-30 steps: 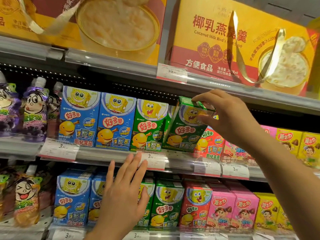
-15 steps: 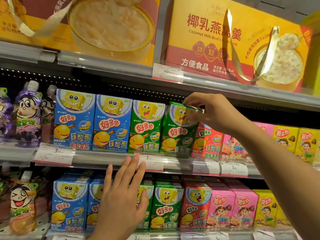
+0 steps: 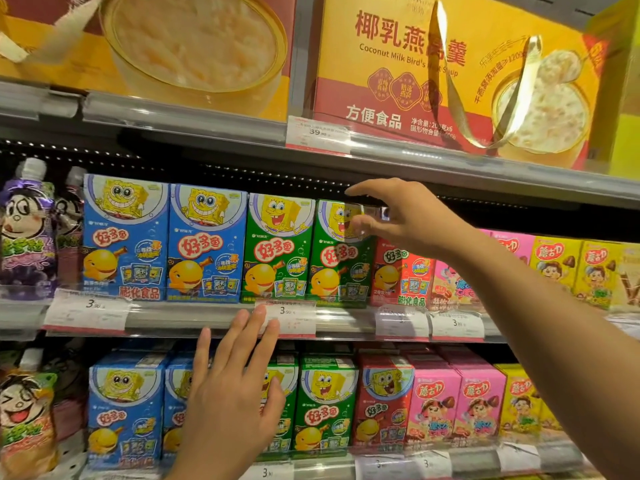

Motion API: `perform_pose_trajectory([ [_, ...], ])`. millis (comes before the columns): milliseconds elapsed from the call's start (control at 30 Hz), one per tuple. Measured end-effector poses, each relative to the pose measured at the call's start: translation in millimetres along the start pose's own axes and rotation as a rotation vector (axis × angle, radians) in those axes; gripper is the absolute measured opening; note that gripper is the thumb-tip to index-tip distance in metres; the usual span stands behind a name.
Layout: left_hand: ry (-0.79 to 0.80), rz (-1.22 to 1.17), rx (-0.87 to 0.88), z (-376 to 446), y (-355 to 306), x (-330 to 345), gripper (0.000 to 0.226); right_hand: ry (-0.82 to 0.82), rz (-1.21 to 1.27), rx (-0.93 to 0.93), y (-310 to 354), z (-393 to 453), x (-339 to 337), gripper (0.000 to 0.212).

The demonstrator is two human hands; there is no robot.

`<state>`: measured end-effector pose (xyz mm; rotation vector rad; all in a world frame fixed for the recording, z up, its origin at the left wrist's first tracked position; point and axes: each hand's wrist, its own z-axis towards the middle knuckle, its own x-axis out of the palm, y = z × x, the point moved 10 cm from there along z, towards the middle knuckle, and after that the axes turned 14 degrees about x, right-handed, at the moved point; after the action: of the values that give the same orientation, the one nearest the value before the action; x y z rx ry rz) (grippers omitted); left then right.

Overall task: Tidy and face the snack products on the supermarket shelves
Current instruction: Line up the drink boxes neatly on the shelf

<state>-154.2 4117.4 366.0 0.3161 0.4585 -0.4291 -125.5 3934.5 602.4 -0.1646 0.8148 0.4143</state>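
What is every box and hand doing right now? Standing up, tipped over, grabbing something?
Right green box: upright, front facing out, in line with its neighbours.
Left green box: upright, facing out.
Two blue boxes: upright, side by side.
Red box: upright, set a bit lower.
Right hand: fingers spread at the right green box's top corner, not gripping.
Left hand: open, fingers straight, in front of the lower shelf's boxes.
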Motion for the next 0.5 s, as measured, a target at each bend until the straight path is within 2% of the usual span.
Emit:
perform_pose_trajectory([
  [100, -0.011, 0.011, 0.009, 0.0, 1.2, 1.2, 0.071, -0.135, -0.007, 0.039, -15.8, -4.6, -20.6, 0.042],
  [167, -0.02, 0.015, 0.009, 0.5, 0.8, 1.7, 0.072, -0.156, -0.075, 0.102, -33.2, -2.5, -23.2, 0.043],
  [300, -0.049, 0.021, 0.0, 1.3, -0.3, 0.1, 0.071, -0.063, -0.215, 0.16, -58.1, 1.1, -6.7, 0.043],
  [500, -0.07, 0.032, 0.002, 1.8, -1.5, -0.9, 0.07, 0.036, 0.051, 0.157, -76.0, 4.0, -13.6, 0.035],
])
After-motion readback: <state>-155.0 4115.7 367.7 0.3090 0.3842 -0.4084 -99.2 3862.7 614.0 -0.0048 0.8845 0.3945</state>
